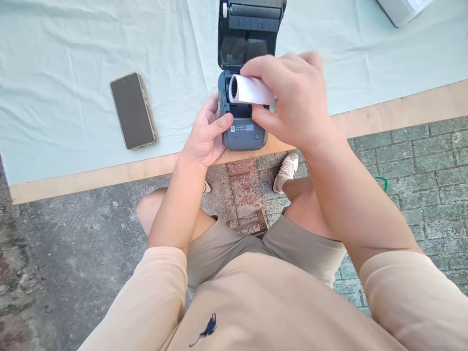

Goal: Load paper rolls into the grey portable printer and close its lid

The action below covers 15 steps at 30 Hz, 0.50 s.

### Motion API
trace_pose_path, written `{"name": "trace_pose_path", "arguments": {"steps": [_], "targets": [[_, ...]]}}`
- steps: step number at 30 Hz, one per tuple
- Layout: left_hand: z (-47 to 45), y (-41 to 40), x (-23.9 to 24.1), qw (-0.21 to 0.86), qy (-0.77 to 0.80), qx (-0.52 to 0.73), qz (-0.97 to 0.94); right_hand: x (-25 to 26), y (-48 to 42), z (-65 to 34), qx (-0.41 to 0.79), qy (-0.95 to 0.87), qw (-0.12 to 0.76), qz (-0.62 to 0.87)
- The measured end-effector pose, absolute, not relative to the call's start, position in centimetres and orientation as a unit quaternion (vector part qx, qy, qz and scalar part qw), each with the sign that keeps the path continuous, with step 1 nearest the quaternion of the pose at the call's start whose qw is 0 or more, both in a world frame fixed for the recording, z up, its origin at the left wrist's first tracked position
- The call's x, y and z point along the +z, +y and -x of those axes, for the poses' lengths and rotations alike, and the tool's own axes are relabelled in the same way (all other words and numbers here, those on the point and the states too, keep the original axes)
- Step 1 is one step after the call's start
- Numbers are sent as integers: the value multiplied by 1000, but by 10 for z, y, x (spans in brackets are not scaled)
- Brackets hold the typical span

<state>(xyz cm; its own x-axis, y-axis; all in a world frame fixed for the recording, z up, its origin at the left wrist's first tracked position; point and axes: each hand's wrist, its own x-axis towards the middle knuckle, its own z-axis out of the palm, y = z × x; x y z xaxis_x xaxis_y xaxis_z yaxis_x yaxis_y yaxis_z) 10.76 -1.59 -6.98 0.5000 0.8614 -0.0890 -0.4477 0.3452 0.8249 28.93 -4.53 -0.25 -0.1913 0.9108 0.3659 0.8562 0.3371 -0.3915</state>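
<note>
Right hand [292,102]: yours, curled partway closed around a white paper roll [250,90], fingers draped over the top, thumb pressing from the near side; the grip covers the roll's right end and leaves the left end bare. Roll's long axis runs left to right across your view, a little tilted, with the hollow core facing left. It sits directly over the open bay of a small dark printer [243,136], between the raised lid [248,29] behind and the front panel with its label and button in front; whether the roll rests in the bay or is just above it, you cannot tell, the hand hides the underside. Axis of the roll lines up roughly with the width of the bay. Left hand [204,136]: clasped on the printer's left side, thumb laid across the front corner, fingers wrapped round the far side, steadying the body. Right hand is the one on the roll; left is just beside it, below and to the left. Printer stands at the near edge of the table [73,180], on a pale cloth [54,58]. Phone [133,110] lies face up well to the left, apart from both hands.
</note>
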Motion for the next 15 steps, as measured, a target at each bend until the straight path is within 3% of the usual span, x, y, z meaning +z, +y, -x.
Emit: {"name": "trace_pose_path", "arguments": {"steps": [4,15], "targets": [[-109,-17,-71,772,269,423,-392,-4,-41,-285,38,-755,197,624],[-109,-15,-69,781,237,416,-400,-12,-41,-295,78,-789,258,551]]}}
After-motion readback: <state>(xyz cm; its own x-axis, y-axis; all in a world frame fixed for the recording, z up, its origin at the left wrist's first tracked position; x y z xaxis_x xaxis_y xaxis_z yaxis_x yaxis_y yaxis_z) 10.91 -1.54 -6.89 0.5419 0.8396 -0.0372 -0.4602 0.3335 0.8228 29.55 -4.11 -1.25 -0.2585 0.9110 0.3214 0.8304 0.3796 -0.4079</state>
